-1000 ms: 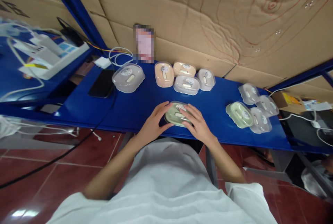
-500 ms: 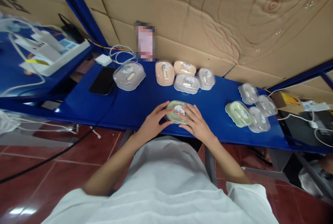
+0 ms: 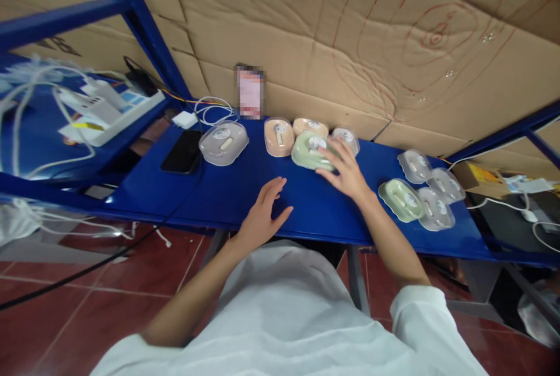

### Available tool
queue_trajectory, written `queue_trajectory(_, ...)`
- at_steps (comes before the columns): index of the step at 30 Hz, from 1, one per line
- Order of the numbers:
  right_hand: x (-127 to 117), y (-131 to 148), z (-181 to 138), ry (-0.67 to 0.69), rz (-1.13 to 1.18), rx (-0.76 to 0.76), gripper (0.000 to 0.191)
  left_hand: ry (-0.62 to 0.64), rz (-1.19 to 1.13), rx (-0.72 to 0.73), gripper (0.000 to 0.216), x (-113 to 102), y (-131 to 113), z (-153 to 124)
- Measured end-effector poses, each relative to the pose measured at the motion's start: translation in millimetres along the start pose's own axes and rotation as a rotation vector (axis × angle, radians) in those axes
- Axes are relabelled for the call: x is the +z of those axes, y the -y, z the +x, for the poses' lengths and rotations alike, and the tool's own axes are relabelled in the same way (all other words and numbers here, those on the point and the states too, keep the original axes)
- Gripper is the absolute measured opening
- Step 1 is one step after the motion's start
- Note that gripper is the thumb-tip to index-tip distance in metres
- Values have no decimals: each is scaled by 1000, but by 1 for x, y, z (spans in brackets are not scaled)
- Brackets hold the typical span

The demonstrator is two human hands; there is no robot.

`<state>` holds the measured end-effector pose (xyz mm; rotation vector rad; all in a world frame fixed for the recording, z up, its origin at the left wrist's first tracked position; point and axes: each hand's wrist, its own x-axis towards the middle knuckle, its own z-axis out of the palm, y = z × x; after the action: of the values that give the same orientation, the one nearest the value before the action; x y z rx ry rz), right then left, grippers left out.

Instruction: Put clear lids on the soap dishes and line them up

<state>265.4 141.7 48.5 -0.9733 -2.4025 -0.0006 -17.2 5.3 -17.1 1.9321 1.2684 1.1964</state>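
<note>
My right hand [image 3: 343, 169] grips the right end of a pale green plastic box [image 3: 306, 151] with a clear lid and a round label. That box covers the spot of a grey box in the back cluster; whether it rests on it or hangs just above, I cannot tell. Around it are two peach boxes [image 3: 279, 138] [image 3: 308, 126] and a grey box [image 3: 347, 137], partly behind my fingers. Over the front of the blue table [image 3: 210, 195], my left hand [image 3: 262, 213] is open, holding nothing, thumb and fingers apart.
A larger grey box [image 3: 223, 146] stands at left beside a black phone [image 3: 181, 151]. At right, another green box [image 3: 402, 198] sits among several grey boxes [image 3: 437, 210]. A pixelated upright item [image 3: 250, 93] leans on the cardboard [image 3: 284, 32]. A black cable [image 3: 144, 236] crosses the left side.
The green box has gone from between both hands at the table's front to the back cluster, carried by my right hand. My left hand has let go of it and stays near the front.
</note>
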Motion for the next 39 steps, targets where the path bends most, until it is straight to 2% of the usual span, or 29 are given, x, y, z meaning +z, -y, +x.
queue_trajectory(4,14,-47,49,56,-43,99,69,37,62,-7,58,-1,-1,0)
queue_trajectory(6,17,-56,62,78,-69,148,74,62,105,2,53,-2,-2,0)
queue_trajectory(8,10,-56,60,72,-129,193,77,81,139,19,48,-3,-4,1)
queue_trajectory(11,-16,-45,29,47,-219,257,73,91,175,36,42,-5,-8,2)
queue_trajectory(13,-39,-35,-11,40,-272,345,66,97,194,50,39,-5,-9,2)
queue_trajectory(16,-65,-17,-86,-26,-442,582,61,109,238,80,35,-4,-8,1)
queue_trajectory(19,-71,4,-152,-82,-603,802,64,120,308,93,32,0,-5,0)
queue_trajectory(21,-66,13,-176,-95,-651,895,64,117,339,100,32,2,-3,-1)
queue_trajectory(23,-58,15,-179,-108,-663,941,60,110,347,117,31,4,-1,-1)
queue_trajectory(25,-50,7,-165,-131,-640,949,54,103,348,133,29,5,0,-1)
queue_trajectory(29,-43,-30,-117,-169,-407,783,51,103,356,145,28,4,0,-1)
queue_trajectory(32,-52,-58,-105,-271,-332,704,55,104,362,158,27,3,-1,-1)
queue_trajectory(34,-65,-70,-117,-312,-437,817,60,106,367,164,27,3,-2,-1)
queue_trajectory(36,-80,-74,-142,-294,-572,1011,67,109,376,162,27,3,-3,-1)
queue_trajectory(39,-94,-62,-190,-234,-672,1248,72,112,393,163,27,4,-3,-1)
